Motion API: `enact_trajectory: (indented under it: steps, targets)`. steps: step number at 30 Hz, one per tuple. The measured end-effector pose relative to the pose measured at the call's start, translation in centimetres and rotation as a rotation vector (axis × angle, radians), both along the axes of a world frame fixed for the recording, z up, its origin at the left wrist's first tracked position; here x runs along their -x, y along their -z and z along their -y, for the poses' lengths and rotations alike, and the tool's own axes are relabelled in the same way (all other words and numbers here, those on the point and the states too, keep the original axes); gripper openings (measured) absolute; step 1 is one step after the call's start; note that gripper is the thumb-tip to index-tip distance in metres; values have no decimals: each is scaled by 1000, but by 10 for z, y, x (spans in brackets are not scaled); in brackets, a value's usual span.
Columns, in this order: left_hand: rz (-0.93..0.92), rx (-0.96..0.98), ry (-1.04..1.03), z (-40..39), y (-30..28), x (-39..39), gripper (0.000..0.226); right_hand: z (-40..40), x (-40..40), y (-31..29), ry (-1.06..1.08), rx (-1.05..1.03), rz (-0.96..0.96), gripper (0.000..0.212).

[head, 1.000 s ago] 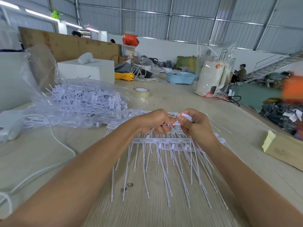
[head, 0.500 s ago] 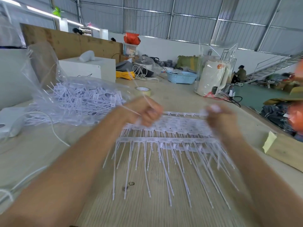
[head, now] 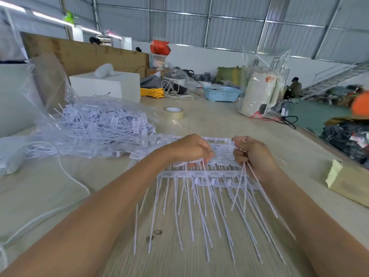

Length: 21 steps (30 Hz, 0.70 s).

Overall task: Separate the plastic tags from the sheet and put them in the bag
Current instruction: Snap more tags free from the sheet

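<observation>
A white sheet of plastic tags (head: 201,173) lies on the wooden table in front of me, its long thin tails fanning toward me. My left hand (head: 190,148) rests curled on the sheet's upper middle, fingers closed on tag heads. My right hand (head: 252,153) grips a few loose tags (head: 257,183) at the sheet's right end, their tails hanging below the fist. A clear plastic bag (head: 95,126) full of separated white tags lies to the left, its mouth facing the sheet.
A tape roll (head: 174,113) sits beyond the bag. A white cord (head: 67,176) loops across the table's left side. A cardboard piece with a yellow pad (head: 339,180) lies at right near the table edge. A white box (head: 105,86), blue basket (head: 221,93) and wrapped kettle (head: 259,92) stand behind.
My hands pulled apart from the middle, the left swinging toward the bag with a tag. It has come back onto the sheet, and the right hand has dropped to the sheet's right end holding tags.
</observation>
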<state>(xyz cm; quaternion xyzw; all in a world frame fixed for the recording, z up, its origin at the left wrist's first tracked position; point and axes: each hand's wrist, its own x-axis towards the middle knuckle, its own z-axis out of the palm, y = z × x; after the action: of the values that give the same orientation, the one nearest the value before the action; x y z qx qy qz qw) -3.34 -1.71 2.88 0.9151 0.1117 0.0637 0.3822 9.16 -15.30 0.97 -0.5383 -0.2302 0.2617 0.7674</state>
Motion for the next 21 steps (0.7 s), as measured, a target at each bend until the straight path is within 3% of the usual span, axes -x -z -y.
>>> enact_trajectory:
  steps: [5, 8, 11, 14, 17, 19, 21]
  targets:
    - [-7, -151, 7, 0, 2, -1, 14, -6, 8, -3, 32, 29, 7, 17]
    - [81, -97, -30, 6, -4, 0, 18, -9, 10, -6, 54, 11, -33, 16]
    - [94, 104, -39, 23, -14, -1, 35, -13, 15, -16, 98, -28, -60, 15]
    - [45, 460, 46, 45, -24, 2, 30, -22, 25, -28, 214, -41, -13, 18]
    - [85, 669, 47, 52, -28, 11, 31, -33, 36, -40, 295, -68, -4, 12]
    - [132, 644, -39, 47, -29, 21, 46, -43, 44, -43, 305, -12, 79, 14]
    - [168, 440, -160, 36, -29, 35, 51, -57, 55, -43, 280, 17, 189, 16]
